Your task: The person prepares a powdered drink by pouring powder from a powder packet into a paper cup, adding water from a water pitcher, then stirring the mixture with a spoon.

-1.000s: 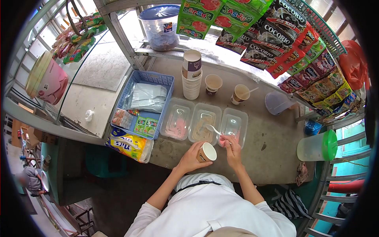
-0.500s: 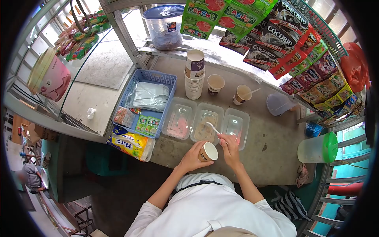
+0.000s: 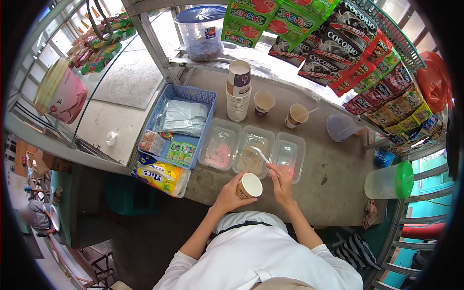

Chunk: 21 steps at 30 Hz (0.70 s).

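Observation:
My left hand [image 3: 231,197] is wrapped round a paper cup [image 3: 250,185], white inside and brown outside, tilted slightly near the counter's front edge. A white plastic spoon [image 3: 261,154] is pinched in my right hand [image 3: 280,182], its bowl over the middle clear container [image 3: 250,162], which has pale brownish contents. To its left stands a clear container with pink pieces [image 3: 220,150]; to its right, another clear container [image 3: 288,154] holds some pink content, partly behind my right hand.
Behind the containers stand stacked paper cups [image 3: 238,99] and two single cups [image 3: 264,102] [image 3: 296,116], one holding a stick or spoon. A blue basket [image 3: 208,97] is on the left, a green-lidded tub [image 3: 389,181] on the right. Sachets [image 3: 333,48] hang above. A person [image 3: 38,216] is far left.
My left hand and the cup have shifted slightly left. The spoon's bowl has moved a little within the middle container's area; my right hand has barely moved.

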Motion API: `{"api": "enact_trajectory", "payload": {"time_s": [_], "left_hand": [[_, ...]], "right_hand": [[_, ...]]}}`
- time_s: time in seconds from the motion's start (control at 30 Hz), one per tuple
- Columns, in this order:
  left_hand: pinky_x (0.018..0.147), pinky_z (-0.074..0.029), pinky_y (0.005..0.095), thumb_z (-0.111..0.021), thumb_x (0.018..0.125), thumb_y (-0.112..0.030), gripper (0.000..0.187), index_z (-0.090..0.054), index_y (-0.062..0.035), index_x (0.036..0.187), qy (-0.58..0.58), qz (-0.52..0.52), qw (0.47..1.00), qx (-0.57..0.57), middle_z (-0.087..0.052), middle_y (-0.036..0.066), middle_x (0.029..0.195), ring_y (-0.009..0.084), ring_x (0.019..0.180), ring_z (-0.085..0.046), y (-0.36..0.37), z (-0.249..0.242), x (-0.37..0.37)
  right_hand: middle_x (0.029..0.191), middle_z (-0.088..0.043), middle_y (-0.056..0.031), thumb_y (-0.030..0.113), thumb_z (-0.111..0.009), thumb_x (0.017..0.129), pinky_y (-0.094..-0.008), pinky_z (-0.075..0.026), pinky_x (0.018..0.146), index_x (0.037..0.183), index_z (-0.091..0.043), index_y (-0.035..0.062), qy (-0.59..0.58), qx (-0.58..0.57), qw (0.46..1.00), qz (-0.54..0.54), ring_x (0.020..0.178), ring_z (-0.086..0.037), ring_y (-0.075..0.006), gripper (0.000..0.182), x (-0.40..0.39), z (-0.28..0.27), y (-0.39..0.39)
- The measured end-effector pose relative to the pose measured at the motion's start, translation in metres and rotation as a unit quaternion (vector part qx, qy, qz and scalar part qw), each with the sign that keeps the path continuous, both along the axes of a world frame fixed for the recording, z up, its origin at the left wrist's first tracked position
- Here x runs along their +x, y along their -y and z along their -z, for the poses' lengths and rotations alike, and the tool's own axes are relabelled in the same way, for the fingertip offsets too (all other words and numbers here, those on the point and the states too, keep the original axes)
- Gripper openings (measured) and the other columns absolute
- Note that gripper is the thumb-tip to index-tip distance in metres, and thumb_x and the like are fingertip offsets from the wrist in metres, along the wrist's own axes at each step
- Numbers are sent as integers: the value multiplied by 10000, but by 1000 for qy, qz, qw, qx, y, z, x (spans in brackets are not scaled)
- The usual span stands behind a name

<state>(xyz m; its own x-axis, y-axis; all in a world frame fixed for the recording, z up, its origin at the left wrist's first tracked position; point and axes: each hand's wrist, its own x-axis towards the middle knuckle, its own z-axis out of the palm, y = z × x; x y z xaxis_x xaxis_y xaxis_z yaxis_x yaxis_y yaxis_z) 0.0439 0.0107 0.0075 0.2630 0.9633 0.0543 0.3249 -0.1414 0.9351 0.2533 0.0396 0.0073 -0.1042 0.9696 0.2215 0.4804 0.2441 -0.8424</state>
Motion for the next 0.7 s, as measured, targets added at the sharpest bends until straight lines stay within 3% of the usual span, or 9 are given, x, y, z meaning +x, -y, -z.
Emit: {"api": "enact_trajectory", "payload": {"time_s": [0.13, 0.23, 0.33, 0.37, 0.4, 0.63, 0.7], "left_hand": [[954, -475, 368, -896, 585, -239, 905, -457, -27, 1347, 22, -71, 997, 5, -633, 149, 1167, 262, 1089, -622, 9, 5, -13], [960, -470, 369, -886, 578, -207, 899, -456, -11, 1344, 7, -105, 994, 24, -622, 155, 1187, 256, 1104, -614, 14, 4, -29], [963, -468, 375, -859, 582, -167, 886, -448, 5, 1348, 11, -154, 986, 56, -612, 166, 1194, 265, 1109, -607, 17, 10, -43], [964, -468, 376, -856, 582, -161, 887, -446, 8, 1349, 13, -169, 983, 68, -610, 168, 1195, 267, 1110, -606, 18, 12, -48], [913, -492, 405, -865, 593, -188, 859, -460, -6, 1328, 8, -184, 979, 85, -604, 189, 1175, 327, 1087, -611, 16, 11, -51], [892, -477, 428, -888, 573, -199, 819, -488, -14, 1263, -104, -271, 948, 128, -567, 165, 1136, 343, 1046, -584, 10, 2, -71], [898, -470, 437, -889, 572, -204, 817, -490, -14, 1259, -87, -289, 943, 139, -560, 168, 1146, 350, 1052, -576, 11, 6, -74]], "right_hand": [[1057, -678, -99, 235, -440, 1015, -290, -474, 752, 1193, -633, 44, -119, -60, 991, 27, 832, -625, -194, 324, -4, 3, 4], [1040, -684, -72, 257, -427, 1025, -230, -457, 694, 1207, -629, 35, -217, -119, 968, 39, 749, -584, -101, 351, -3, 11, 2], [1028, -691, -66, 264, -426, 1025, -233, -453, 688, 1206, -629, 25, -304, -144, 940, 51, 698, -565, -86, 362, -10, 11, -7], [1018, -692, -63, 262, -430, 1023, -235, -455, 679, 1205, -630, 25, -305, -149, 940, 36, 697, -565, -86, 359, -14, 10, -12], [1007, -693, -61, 261, -434, 1022, -237, -457, 670, 1203, -630, 26, -305, -153, 940, 21, 695, -565, -86, 356, -20, 8, -17], [927, -692, -72, 231, -459, 1009, -275, -464, 598, 1204, -629, 55, -157, -121, 978, -60, 638, -568, -110, 313, -55, 12, -57], [921, -692, -79, 228, -458, 1007, -276, -463, 602, 1190, -631, 54, -131, -123, 982, -59, 633, -570, -117, 306, -60, 16, -59]]}}
